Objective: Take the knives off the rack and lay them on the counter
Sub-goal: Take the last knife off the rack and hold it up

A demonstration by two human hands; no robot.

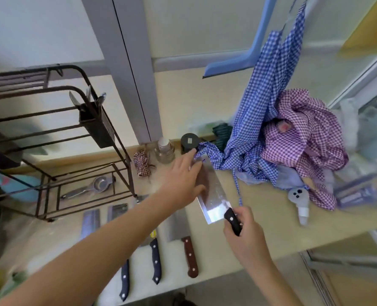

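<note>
A wide cleaver [214, 199] with a black riveted handle is low over the counter [271, 219], blade pointing away from me. My right hand [245, 237] grips its handle. My left hand [183, 175] reaches across with fingers spread and rests flat on the far part of the blade. Three knives lie side by side near the front edge: one with a brown handle [188, 257] and two with dark blue handles [155, 261] [124, 279]. The dark metal rack [72, 138] stands at the left; its hanging holder [96, 124] shows a few utensil tips.
Blue checked cloth [260, 120] hangs onto the counter beside a purple checked heap [302, 138]. A glass jar [164, 151], a black-lidded jar [189, 142] and a small checked bundle [142, 164] stand at the wall. A metal squeezer [90, 188] lies in the rack's base. A white spray nozzle [300, 204] lies at right.
</note>
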